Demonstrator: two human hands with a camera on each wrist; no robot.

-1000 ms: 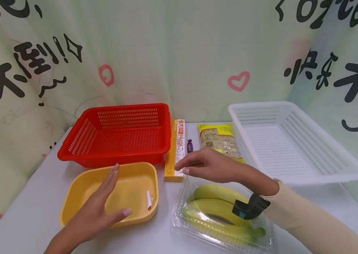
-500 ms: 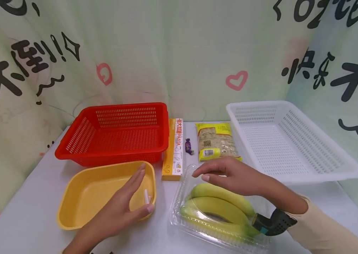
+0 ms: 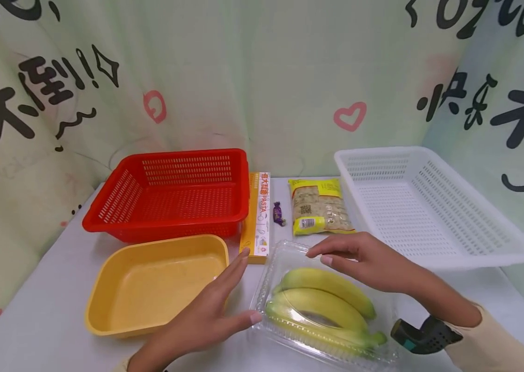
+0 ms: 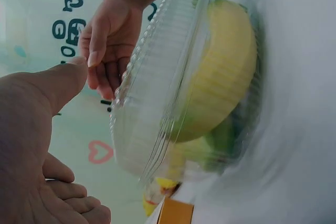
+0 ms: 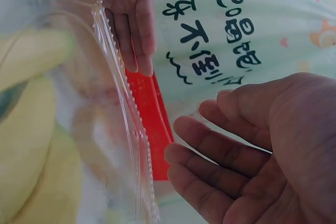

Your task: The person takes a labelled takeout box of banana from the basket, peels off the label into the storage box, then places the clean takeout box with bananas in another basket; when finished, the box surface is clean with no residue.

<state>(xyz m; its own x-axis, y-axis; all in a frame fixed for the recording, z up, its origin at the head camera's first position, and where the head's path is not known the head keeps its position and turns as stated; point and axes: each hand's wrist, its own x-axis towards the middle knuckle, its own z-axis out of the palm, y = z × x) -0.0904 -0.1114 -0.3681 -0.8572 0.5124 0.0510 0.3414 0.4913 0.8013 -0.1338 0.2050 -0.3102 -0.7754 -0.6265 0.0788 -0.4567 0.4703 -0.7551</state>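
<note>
Banana box (image 3: 322,305) lies between both open hands, left (image 3: 206,320), right (image 3: 364,258).

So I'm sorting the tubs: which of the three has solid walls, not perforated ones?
The yellow tub, front left beside the left hand; the red basket and white basket are perforated.

I am seeing bright, even light falling from above in the head view, leaving only soft shadows on the pale grey table (image 3: 48,310). The clear plastic clamshell box of yellow bananas (image 3: 322,305) is catching small glints along its ridges. Lines are bowing slightly toward the edges. Both wrist views are smearing: the clamshell is blurring, and the near palms are sitting out of focus
</note>
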